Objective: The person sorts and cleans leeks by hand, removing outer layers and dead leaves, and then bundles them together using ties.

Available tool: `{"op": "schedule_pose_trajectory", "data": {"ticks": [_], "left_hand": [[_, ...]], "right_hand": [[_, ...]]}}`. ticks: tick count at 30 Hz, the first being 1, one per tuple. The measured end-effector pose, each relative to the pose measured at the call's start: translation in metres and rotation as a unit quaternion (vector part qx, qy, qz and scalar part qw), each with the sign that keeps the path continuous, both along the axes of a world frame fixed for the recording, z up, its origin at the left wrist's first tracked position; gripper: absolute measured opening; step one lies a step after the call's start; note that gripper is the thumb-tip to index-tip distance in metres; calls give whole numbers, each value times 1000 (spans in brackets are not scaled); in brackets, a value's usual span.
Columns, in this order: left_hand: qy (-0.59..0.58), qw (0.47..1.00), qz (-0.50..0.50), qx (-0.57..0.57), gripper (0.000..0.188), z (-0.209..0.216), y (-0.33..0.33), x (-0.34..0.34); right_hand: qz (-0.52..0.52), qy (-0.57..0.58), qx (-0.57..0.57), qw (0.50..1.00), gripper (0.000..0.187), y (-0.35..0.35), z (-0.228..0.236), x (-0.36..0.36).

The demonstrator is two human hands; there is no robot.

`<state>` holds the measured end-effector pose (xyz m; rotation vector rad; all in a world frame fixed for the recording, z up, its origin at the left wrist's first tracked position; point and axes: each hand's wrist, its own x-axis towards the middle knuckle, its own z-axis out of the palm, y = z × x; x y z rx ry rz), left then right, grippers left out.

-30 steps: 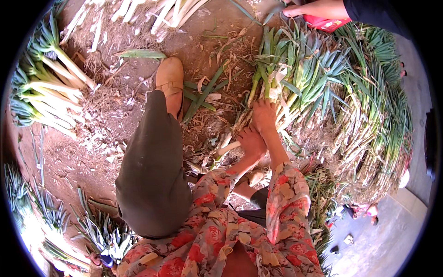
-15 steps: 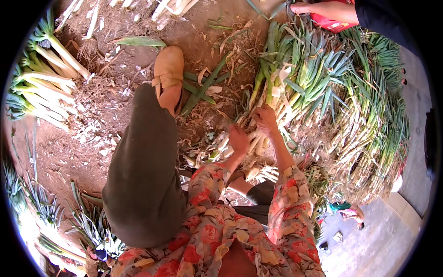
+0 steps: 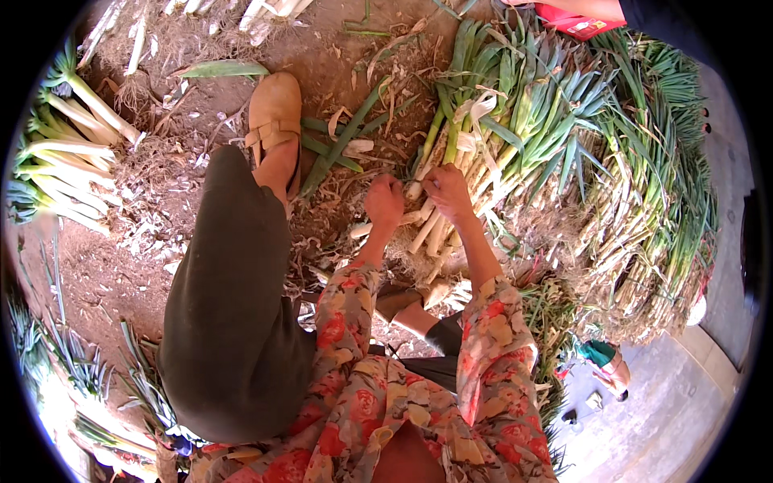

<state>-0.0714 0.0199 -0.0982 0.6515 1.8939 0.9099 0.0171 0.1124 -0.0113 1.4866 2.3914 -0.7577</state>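
Observation:
My left hand [image 3: 384, 201] is closed just left of a leek's pale root end, and whatever its fingers pinch is too small to make out. On the other side of that end, my right hand [image 3: 448, 193] is closed with its fingertips at the leek [image 3: 432, 151]. This leek lies at the left edge of a pile of leeks [image 3: 503, 133], white ends toward me and green leaves pointing away. Several bare white stalks [image 3: 431, 233] lie beneath and between my wrists.
A larger heap of leeks [image 3: 644, 201] fills the right. Cleaned leeks [image 3: 72, 161] lie at the far left. Peeled scraps and roots cover the dirt floor [image 3: 233, 113] around my shoe [image 3: 274, 109]. A person's arm beside a red bag [image 3: 580, 20] shows at the top right.
Both hands have moved up and left, to the root end of the leek at the pile's edge. The whole view has shifted slightly. The other person's arm has moved up, mostly out of sight.

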Motion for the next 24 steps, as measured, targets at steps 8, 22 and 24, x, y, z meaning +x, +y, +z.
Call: {"op": "schedule_pose_trajectory", "data": {"ticks": [8, 22, 24], "left_hand": [[37, 990, 137, 3, 16, -21, 20, -61], [-36, 983, -171, -55, 22, -27, 1, -20], [-123, 981, -139, -57, 25, -32, -4, -22]], "right_hand": [[60, 48, 129, 989, 11, 15, 2, -24], [5, -31, 64, 997, 19, -26, -14, -46], [-37, -2, 220, 975, 20, -46, -5, -33]]}}
